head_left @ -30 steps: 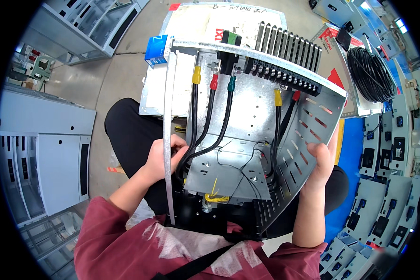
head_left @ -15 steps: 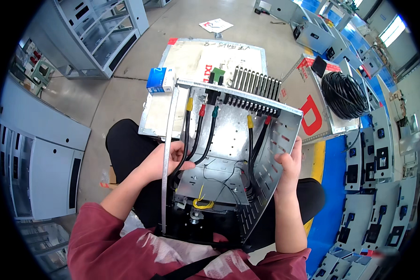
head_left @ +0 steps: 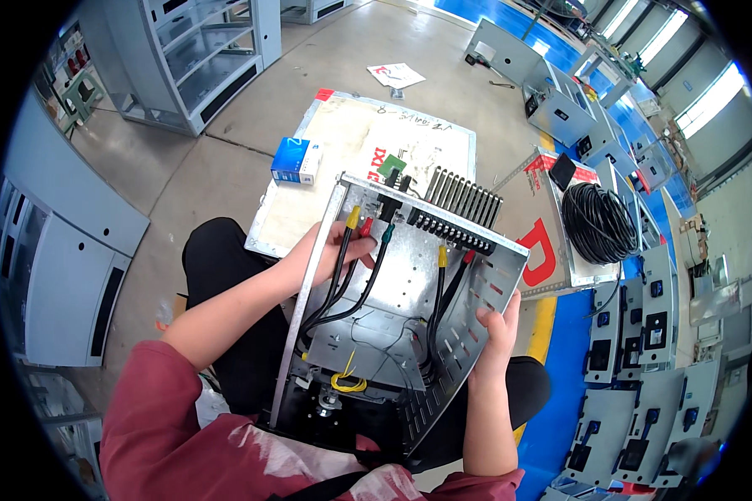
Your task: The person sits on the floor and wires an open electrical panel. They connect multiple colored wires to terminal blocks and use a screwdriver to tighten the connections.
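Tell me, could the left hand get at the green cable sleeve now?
Probably yes: the left hand has its fingers just left of the green cable sleeve, with nothing visible between.

A maroon fabric shirt (head_left: 154,442) with loose short sleeves (head_left: 160,376) is worn, its front marked by irregular whitish patches (head_left: 288,451) and crossed diagonally by a flat black strap (head_left: 330,487). Plain black cloth trousers (head_left: 234,250) are worn below; both forearms (head_left: 242,307) are bared.

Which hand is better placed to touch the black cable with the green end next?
Probably the left hand: its fingers are close beside the green-ended black cable. The right hand is farther away, gripping the slotted metal side panel.
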Tool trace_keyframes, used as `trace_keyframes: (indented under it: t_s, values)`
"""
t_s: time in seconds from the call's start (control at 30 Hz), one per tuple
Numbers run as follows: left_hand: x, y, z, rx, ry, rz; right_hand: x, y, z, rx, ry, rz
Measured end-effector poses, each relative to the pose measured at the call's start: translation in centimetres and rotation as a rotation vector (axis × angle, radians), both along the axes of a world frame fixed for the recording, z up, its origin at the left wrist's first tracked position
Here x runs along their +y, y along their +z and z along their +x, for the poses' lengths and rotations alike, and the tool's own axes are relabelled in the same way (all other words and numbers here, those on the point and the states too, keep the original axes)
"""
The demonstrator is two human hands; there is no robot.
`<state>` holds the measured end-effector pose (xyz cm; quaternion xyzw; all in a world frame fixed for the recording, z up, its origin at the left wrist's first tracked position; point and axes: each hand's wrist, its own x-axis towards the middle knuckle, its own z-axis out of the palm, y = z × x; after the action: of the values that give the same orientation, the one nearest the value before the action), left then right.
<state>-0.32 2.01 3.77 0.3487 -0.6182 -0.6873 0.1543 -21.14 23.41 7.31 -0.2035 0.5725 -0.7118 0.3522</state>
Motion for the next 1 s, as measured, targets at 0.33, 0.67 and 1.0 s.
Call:
trace_keyframes:
  t_s: [0.33,0.67,1.0]
  values:
    - [-1.4,0.8,-1.3,-0.012,-0.113,-0.087,-0.3,0.0,0.1,0.023,-0.034,0.016]
    - [-1.5,1.8,-3.0,0.055,0.017,0.001,0.1,-0.6,-0.2,0.042,-0.013,-0.004]
    - [-1.1,-2.3,-3.8,0.373,0.140,0.261,-0.1,1.8,-9.8,0.054,0.159,-0.132]
